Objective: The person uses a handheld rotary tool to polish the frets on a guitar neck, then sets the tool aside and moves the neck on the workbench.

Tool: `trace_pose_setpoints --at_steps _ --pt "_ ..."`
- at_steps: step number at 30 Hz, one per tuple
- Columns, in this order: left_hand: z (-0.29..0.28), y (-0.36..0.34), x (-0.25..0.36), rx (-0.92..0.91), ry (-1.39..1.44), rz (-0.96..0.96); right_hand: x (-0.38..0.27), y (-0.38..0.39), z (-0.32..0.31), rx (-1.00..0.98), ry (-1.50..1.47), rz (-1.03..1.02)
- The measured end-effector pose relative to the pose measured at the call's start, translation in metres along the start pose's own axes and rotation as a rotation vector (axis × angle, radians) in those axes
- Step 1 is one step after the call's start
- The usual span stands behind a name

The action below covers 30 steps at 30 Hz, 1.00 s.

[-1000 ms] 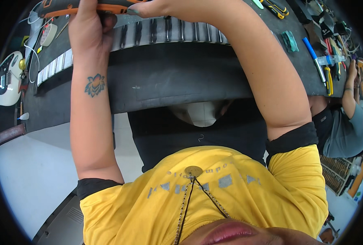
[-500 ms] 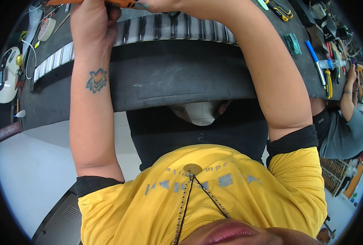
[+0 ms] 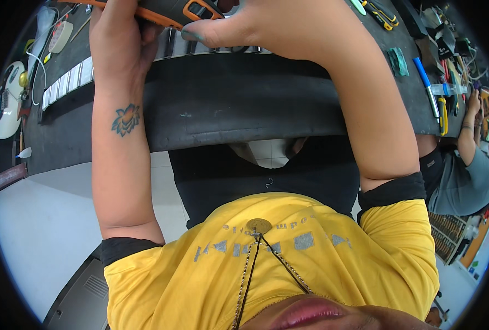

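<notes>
At the top of the head view, my left hand (image 3: 118, 30) is closed on a long orange-and-black tool (image 3: 162, 15), whose thin orange end sticks out to the left. My right hand (image 3: 236, 27) grips the tool's other end, its thumb pressed beside an orange-rimmed loop. Part of the tool is cut off by the upper edge, so its exact kind is unclear. Below and behind the hands runs a long strip like a guitar fretboard (image 3: 68, 87), pale silver with dark crosswise bars. My left forearm crosses over it.
The strip lies on a dark bench (image 3: 239, 99). A white guitar body (image 3: 10, 104) stands at far left. To the right are a blue marker (image 3: 425, 82), yellow-handled pliers (image 3: 442, 115), a crumpled green cloth (image 3: 397, 61) and yellow-black cutters (image 3: 382, 16). Another person's arm (image 3: 468, 129) is at far right.
The orange-and-black tool has come lower into view, showing more of its body and loop. My right hand has moved down and left with it; my left hand has shifted slightly down and left.
</notes>
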<state>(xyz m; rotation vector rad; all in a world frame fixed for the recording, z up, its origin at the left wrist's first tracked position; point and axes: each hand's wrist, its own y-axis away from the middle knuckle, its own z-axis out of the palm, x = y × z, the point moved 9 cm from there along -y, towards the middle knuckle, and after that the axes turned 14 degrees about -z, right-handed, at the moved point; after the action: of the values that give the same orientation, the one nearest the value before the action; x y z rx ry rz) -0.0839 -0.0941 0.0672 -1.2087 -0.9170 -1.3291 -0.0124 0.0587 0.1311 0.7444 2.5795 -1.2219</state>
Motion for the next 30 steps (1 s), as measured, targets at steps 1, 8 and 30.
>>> trace_pose_setpoints --at_steps 1,8,30 --pt "-0.002 0.0 -0.001 0.002 0.0 -0.001 -0.004 0.0 0.0 0.002 0.017 -0.015" --pt "-0.001 -0.004 -0.002 -0.106 0.04 -0.018 0.014 -0.004 0.008 -0.025 -0.056 0.059" --pt "-0.026 -0.007 0.014 0.197 0.052 0.047 0.046 -0.022 0.024 0.013 -0.121 0.126"
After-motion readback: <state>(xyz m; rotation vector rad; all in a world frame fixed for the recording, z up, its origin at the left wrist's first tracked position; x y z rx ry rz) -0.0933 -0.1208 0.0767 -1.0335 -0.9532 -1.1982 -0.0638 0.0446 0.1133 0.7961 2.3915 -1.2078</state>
